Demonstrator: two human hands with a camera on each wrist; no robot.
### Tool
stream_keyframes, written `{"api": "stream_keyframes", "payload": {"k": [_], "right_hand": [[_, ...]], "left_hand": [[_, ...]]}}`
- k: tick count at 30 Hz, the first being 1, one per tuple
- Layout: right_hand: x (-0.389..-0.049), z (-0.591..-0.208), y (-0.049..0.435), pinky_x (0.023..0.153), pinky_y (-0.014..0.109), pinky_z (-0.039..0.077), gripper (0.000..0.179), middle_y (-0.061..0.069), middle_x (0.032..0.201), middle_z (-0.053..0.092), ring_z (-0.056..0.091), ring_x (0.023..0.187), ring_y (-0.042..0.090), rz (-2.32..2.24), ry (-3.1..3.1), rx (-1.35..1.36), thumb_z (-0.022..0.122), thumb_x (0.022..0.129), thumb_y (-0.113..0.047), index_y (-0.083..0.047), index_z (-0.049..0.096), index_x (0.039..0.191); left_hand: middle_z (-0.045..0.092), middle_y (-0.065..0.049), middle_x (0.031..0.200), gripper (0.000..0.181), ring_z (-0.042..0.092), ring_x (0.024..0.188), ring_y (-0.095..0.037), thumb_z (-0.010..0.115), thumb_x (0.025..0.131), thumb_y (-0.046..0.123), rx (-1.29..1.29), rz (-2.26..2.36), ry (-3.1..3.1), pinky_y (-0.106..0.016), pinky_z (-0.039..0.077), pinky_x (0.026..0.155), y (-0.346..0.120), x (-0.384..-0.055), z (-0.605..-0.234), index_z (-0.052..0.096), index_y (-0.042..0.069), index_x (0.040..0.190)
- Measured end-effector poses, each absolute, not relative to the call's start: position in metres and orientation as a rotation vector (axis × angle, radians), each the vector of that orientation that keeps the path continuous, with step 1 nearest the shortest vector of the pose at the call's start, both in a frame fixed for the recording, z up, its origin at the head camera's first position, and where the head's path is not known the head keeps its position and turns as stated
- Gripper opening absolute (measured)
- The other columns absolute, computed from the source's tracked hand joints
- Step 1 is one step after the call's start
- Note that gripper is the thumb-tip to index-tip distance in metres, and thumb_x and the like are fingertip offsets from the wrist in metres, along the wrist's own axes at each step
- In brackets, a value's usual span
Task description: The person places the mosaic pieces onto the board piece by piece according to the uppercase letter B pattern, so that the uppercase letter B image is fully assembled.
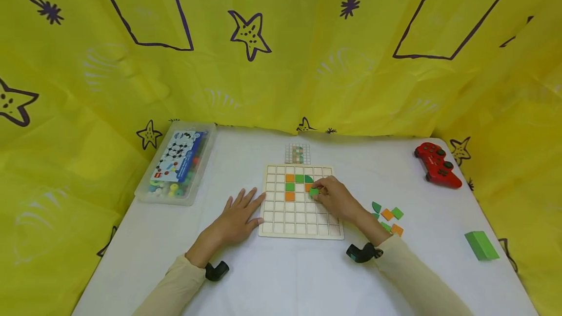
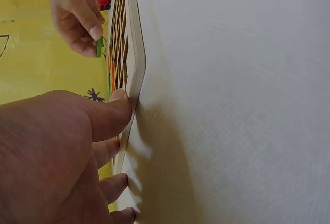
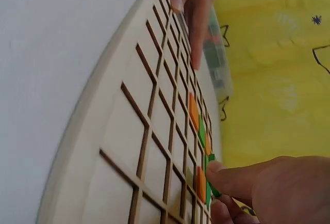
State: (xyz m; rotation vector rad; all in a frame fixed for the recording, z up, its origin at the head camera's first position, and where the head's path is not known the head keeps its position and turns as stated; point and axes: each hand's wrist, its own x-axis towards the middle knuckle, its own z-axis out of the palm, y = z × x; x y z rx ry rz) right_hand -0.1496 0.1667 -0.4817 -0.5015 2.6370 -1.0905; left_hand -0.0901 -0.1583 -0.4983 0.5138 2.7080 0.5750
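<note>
A wooden grid board (image 1: 281, 218) lies on the white table, with orange and green tiles set in some of its upper squares. My right hand (image 1: 338, 201) pinches a green square tile (image 1: 313, 192) between thumb and fingers, close over the board just below an orange tile (image 1: 309, 187). In the right wrist view the green tile (image 3: 213, 177) is held on edge beside the placed tiles. My left hand (image 1: 234, 218) lies with fingers spread at the board's left edge; in the left wrist view its thumb (image 2: 117, 108) touches the board's rim.
A pattern card (image 1: 298, 153) lies behind the board. Loose green and orange tiles (image 1: 387, 214) are scattered right of it, near my right forearm. A clear plastic box (image 1: 175, 162) stands at left, a red game controller (image 1: 437, 165) and a green block (image 1: 481, 246) at right.
</note>
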Motion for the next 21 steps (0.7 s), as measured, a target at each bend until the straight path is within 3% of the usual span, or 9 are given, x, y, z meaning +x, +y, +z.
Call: {"api": "stream_keyframes", "payload": {"k": [11, 21], "right_hand": [[-0.144, -0.491, 0.132, 0.090, 0.039, 0.052, 0.010, 0.009, 0.115, 0.061, 0.057, 0.101, 0.022, -1.007, 2.679, -0.677, 0.069, 0.102, -0.008, -0.006, 0.069, 0.112], [-0.139, -0.491, 0.130, 0.094, 0.044, 0.054, 0.009, 0.007, 0.112, 0.066, 0.061, 0.106, 0.026, -0.920, 2.778, -0.736, 0.072, 0.100, -0.004, -0.006, 0.073, 0.108]], "left_hand": [[0.016, -0.012, 0.177, 0.066, 0.007, 0.163, -0.044, 0.053, 0.111, 0.039, 0.516, 0.596, 2.701, -0.071, 0.008, 0.126, -0.158, -0.089, -0.493, 0.029, 0.019, 0.169], [0.017, -0.014, 0.177, 0.067, 0.007, 0.162, -0.045, 0.055, 0.110, 0.037, 0.516, 0.622, 2.691, -0.071, 0.007, 0.126, -0.156, -0.088, -0.487, 0.029, 0.018, 0.169]]}}
